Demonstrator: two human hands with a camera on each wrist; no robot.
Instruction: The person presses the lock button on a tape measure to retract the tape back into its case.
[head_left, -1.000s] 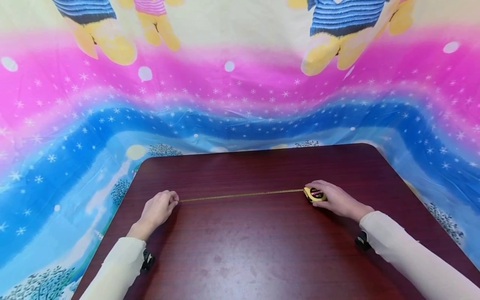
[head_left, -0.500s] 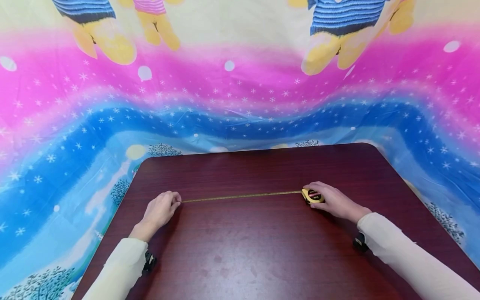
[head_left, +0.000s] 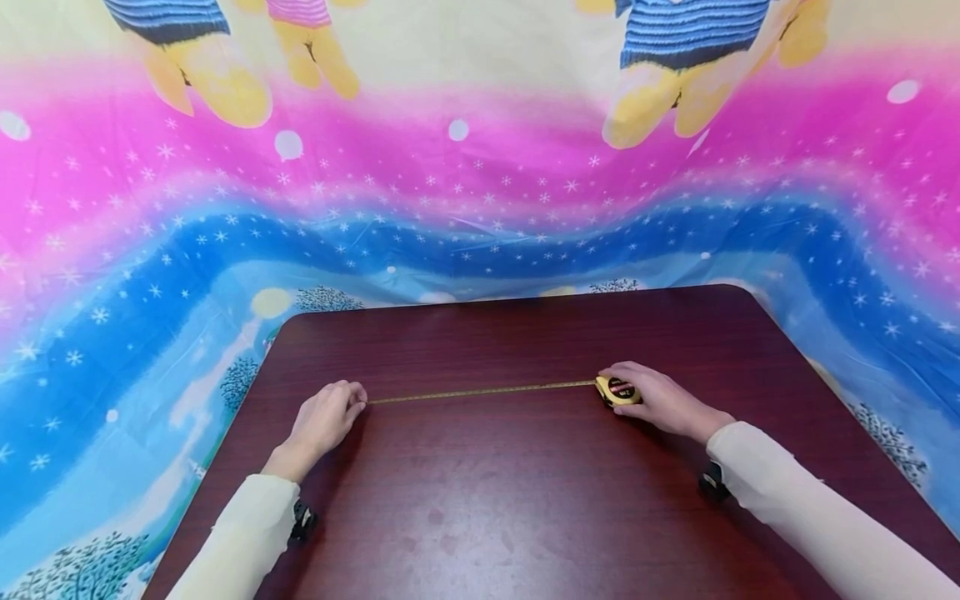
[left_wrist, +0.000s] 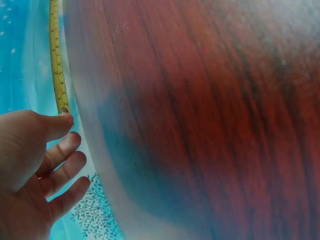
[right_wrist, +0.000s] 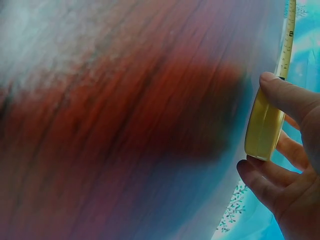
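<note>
A yellow tape measure (head_left: 618, 391) with a dark round label sits in my right hand (head_left: 663, 400), whose thumb and fingers grip the case. Its yellow blade (head_left: 480, 392) stretches leftward above the table to my left hand (head_left: 322, 421). There the thumb and index finger pinch the blade's end, as the left wrist view shows on the numbered tape (left_wrist: 58, 70). The other left fingers are loosely curled and apart from it. In the right wrist view the case (right_wrist: 263, 125) is seen edge-on, with the thumb on its near side; the fingers behind are partly hidden.
A dark red-brown wooden table (head_left: 480, 475) with rounded far corners lies under both hands. Behind and beside it hangs a pink and blue patterned cloth (head_left: 465, 183). Each wrist wears a small black camera under a pale sleeve (head_left: 810, 500).
My right hand has moved slightly left with the tape measure, and my left hand slightly right. The stretch of blade between them is a little shorter.
</note>
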